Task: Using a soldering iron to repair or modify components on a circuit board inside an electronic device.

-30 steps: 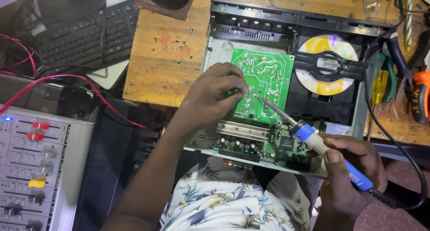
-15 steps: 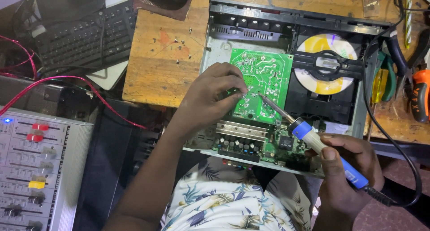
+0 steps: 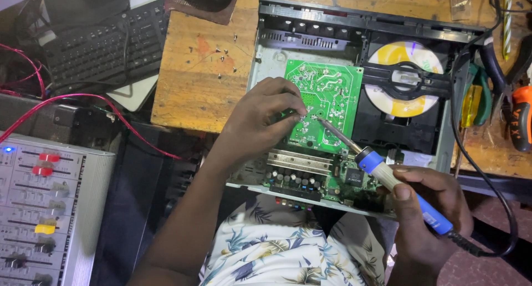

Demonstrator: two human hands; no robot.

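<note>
My right hand [image 3: 426,219] grips one blue soldering iron [image 3: 388,178]; my left hand [image 3: 263,119] pinches one green board [image 3: 324,106] at its left edge, beside one disc [image 3: 404,78].

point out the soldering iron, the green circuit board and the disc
soldering iron [image 3: 407,194], head view, on its blue handle
green circuit board [image 3: 332,92], head view, on its bare upper middle
disc [image 3: 388,56], head view, on its yellow upper left part

Right hand [image 3: 426,214] touches soldering iron [image 3: 388,178] to circuit board [image 3: 327,106].
</note>
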